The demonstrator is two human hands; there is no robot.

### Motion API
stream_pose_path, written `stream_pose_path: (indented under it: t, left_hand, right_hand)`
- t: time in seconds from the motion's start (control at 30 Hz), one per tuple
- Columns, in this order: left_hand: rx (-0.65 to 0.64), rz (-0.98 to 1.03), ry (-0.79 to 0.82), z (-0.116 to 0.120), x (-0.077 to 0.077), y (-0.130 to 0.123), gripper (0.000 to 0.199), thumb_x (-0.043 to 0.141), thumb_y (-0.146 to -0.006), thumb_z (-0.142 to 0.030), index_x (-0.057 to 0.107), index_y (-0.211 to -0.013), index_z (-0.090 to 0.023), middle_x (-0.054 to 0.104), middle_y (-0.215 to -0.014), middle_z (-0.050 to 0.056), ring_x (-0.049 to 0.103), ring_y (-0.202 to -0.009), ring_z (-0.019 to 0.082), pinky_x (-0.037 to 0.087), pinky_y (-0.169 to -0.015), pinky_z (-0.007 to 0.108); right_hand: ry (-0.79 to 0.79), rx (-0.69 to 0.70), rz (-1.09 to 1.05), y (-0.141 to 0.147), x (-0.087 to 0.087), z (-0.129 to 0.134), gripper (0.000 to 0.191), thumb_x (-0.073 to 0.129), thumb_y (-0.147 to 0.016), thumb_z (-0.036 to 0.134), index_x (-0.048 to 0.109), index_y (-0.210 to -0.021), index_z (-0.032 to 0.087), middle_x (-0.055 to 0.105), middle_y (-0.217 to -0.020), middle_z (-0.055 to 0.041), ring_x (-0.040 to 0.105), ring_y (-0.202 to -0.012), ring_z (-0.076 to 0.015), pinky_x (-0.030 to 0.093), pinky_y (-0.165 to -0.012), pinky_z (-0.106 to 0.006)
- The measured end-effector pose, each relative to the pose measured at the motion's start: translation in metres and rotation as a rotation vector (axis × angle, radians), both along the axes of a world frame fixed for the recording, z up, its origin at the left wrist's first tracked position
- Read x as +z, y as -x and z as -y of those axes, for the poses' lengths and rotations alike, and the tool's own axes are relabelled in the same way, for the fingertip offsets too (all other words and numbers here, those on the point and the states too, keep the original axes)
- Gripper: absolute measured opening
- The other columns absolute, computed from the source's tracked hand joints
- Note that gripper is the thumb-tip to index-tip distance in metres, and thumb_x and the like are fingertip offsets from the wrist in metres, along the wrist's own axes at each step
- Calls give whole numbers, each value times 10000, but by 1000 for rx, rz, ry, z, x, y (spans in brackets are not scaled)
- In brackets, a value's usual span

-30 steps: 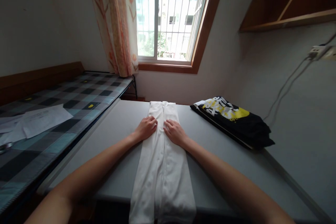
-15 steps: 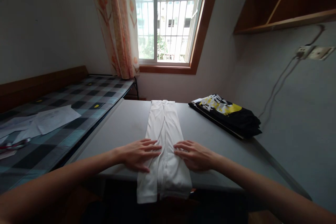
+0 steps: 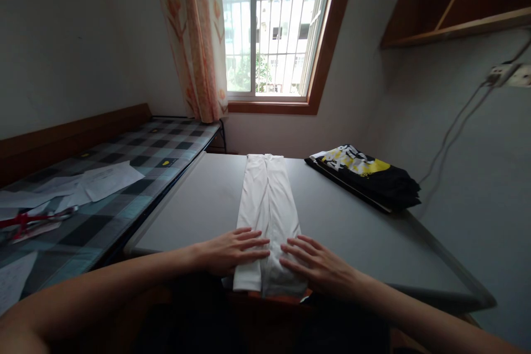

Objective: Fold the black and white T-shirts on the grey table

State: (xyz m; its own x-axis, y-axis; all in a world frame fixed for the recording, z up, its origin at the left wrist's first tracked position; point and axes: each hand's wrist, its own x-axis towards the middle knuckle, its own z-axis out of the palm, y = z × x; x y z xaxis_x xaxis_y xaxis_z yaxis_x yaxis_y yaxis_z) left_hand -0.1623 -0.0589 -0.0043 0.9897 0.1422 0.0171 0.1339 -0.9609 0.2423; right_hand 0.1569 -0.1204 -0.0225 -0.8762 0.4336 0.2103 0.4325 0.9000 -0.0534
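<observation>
A white cloth garment [image 3: 267, 193], folded into a long narrow strip, lies on the grey table [image 3: 207, 199] with its near end hanging over the front edge. My left hand [image 3: 234, 250] rests flat on the strip's left side near that edge, fingers spread. On the right side, my right hand [image 3: 313, 260] lies on the cloth, its fingers also apart and pointing inward. A narrow band of cloth shows between the fingertips of both hands. Neither hand grips the fabric.
A folded black garment with yellow and white print [image 3: 369, 177] lies at the table's back right. To the left, a checked bed [image 3: 166, 149] holds papers [image 3: 110, 180] and a red-handled item [image 3: 25, 222]. A wooden shelf [image 3: 464, 30] hangs upper right.
Both hands have moved down the strip toward its near end. The view has shifted slightly, so the room appears further right, and more of the bed's left items shows.
</observation>
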Motion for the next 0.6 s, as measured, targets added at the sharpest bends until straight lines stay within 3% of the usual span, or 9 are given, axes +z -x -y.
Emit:
stream_pose_path:
  t: [0.07, 0.13, 0.2, 0.27, 0.33, 0.4, 0.5, 0.6]
  left_hand:
    - [42, 66, 106, 2, 4, -3, 636, 500, -894, -265, 321, -1503, -229, 281, -1570, 119, 301, -1425, 294, 239, -1166, 472]
    - [123, 158, 282, 3, 11, -7, 513, 454, -939, -317, 433, -1441, -212, 344, -1541, 125, 391, -1375, 272, 311, -1136, 423]
    - [268, 257, 502, 1, 18, -12, 463, 348, -989, -406, 534, -1351, -187, 483, -1447, 119, 491, -1291, 241, 366, -1100, 373]
    - [425, 326, 717, -2, 26, -17, 552, 258, -996, -514, 598, -1266, -173, 596, -1325, 98, 540, -1231, 226, 375, -1093, 354]
    - [531, 306, 945, -4, 33, -19, 611, 285, -957, -614, 630, -1211, -178, 649, -1244, 80, 560, -1203, 232, 397, -1075, 354]
    - [559, 209, 1224, -4, 39, -17, 622, 370, -906, -672, 652, -1169, -184, 678, -1189, 78, 602, -1144, 243, 460, -1006, 364]
    - [500, 63, 1566, 0, 46, -12, 599, 509, -844, -678, 681, -1111, -171, 702, -1126, 90, 656, -1045, 247, 514, -914, 368]
    - [481, 144, 1615, -5, 47, -11, 558, 595, -816, -636, 686, -1099, -164, 703, -1117, 92, 652, -1050, 242, 508, -917, 359]
  right_hand:
    - [36, 35, -87, 3, 2, 0, 505, 477, -909, 129, 487, -1405, 220, 564, -1368, -120, 443, -1322, -243, 343, -1102, -465]
    - [168, 19, -206, 6, 6, -3, 429, 460, -922, 154, 554, -1338, 206, 609, -1308, -119, 513, -1250, -226, 384, -1073, -426]
    - [372, -97, -338, 8, 12, -9, 377, 430, -938, 202, 605, -1272, 198, 656, -1226, -111, 589, -1139, -212, 448, -1000, -376]
    - [577, -251, -471, 9, 22, -15, 350, 416, -949, 276, 650, -1194, 186, 698, -1107, -93, 637, -1007, -203, 500, -890, -330]
    - [763, -352, -568, 11, 34, -19, 366, 445, -943, 389, 673, -1125, 170, 711, -961, -70, 640, -867, -189, 519, -767, -294]
    - [951, -359, -603, 12, 48, -19, 438, 497, -907, 511, 683, -1078, 153, 682, -837, -51, 601, -747, -162, 499, -650, -254]
    - [1245, -308, -546, 15, 64, -13, 543, 547, -850, 617, 677, -1088, 147, 619, -741, -22, 527, -632, -114, 434, -546, -207]
    - [1362, -340, -597, 21, 67, -14, 563, 604, -804, 637, 671, -1062, 141, 560, -677, 10, 470, -560, -77, 399, -509, -187]
